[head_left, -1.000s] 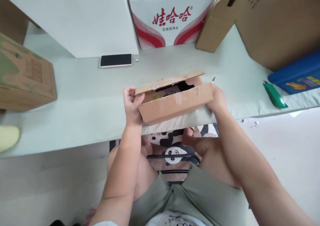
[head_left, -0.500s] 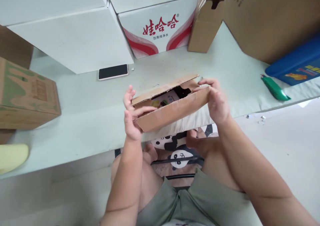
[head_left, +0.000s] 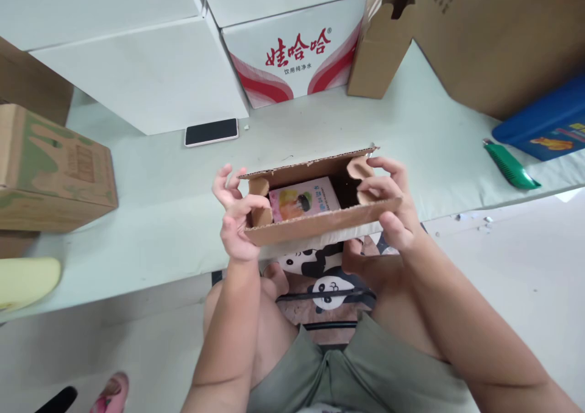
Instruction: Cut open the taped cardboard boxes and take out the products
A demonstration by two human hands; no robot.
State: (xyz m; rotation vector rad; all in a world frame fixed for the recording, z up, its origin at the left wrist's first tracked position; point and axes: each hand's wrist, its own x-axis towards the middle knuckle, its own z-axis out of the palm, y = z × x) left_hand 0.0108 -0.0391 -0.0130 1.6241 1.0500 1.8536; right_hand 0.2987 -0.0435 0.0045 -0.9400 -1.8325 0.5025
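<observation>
Between my two hands is an open brown cardboard box, its long top edges spread apart. Inside lies a small printed box with a pink and white top, coloured pictures and blue lettering. My left hand grips the cardboard box at its left end, with the index finger bent over the near corner by the side flap. At the right end my right hand holds it, fingers over the folded flap and thumb against the near wall. The undersides of both grips are hidden.
A black-screened phone lies beside the white cartons. To the right are a green utility knife and a blue container. A brown and green carton stands left on the pale table; a pink shoe is on the floor.
The cardboard box has tipped and its gap has widened, so the printed box inside shows far more. My right fingers have moved over the right flap. A pink shoe has come into view.
</observation>
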